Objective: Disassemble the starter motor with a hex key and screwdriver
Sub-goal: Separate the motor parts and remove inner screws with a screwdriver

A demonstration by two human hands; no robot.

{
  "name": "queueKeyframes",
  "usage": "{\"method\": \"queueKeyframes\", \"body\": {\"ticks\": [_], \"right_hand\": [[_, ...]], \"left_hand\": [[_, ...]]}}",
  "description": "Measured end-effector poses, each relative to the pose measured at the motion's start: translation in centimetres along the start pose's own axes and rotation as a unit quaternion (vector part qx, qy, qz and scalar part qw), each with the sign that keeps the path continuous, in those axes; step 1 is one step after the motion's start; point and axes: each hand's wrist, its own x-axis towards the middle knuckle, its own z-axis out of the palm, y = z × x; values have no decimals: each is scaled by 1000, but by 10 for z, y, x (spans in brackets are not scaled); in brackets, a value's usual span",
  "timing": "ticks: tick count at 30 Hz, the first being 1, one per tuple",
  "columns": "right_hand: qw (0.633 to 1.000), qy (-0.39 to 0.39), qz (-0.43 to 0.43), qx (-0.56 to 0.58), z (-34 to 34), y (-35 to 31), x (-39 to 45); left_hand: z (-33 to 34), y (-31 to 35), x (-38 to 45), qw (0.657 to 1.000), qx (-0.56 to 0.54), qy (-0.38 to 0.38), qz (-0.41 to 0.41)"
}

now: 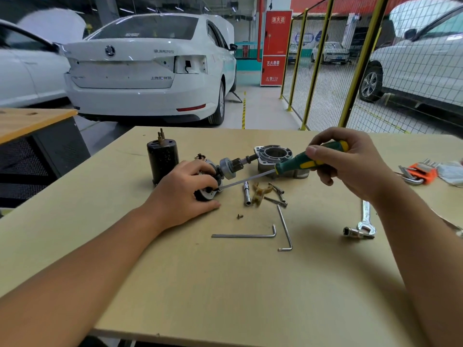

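— Why is the left hand (185, 194) clamped down like that?

— To stop the work turning. Its fingers (203, 182) curl over the round end of the motor assembly (213, 181), which lies on its side on the surface (225, 284), so the part stays put when the tool bites.

— And the right hand (350, 164)?

— Its fingers are wrapped round the green and yellow handle of the screwdriver (295, 164), thumb on top. The shaft slopes down and across to the left fingers, and the tip meets the end plate just below them. I'd guess it sits in a screw head, though the hand shades that spot and I can't be sure.

— What about the rest of the motor?

— Spread out beyond the fingers. The black cylinder (162, 159) stands upright behind the left hand, and the aluminium housing (273, 156) sits under the screwdriver handle. The pinion shaft (235, 164) runs between the held part and that housing.

— Loose bits?

— Bolts (275, 196), a socket (246, 194) and a tan plastic piece (259, 192) lie together just right of the left fingers. One small screw (240, 216) lies nearer the person, and two hex keys (260, 234) nearer still, within reach.
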Motion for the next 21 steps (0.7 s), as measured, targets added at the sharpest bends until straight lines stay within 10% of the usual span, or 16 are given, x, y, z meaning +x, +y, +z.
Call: {"method": "queueKeyframes", "body": {"ticks": [21], "right_hand": [[999,-9,41,33,1,3,-2]], "left_hand": [[10,-6,1,991,-30,55,-118]]}}
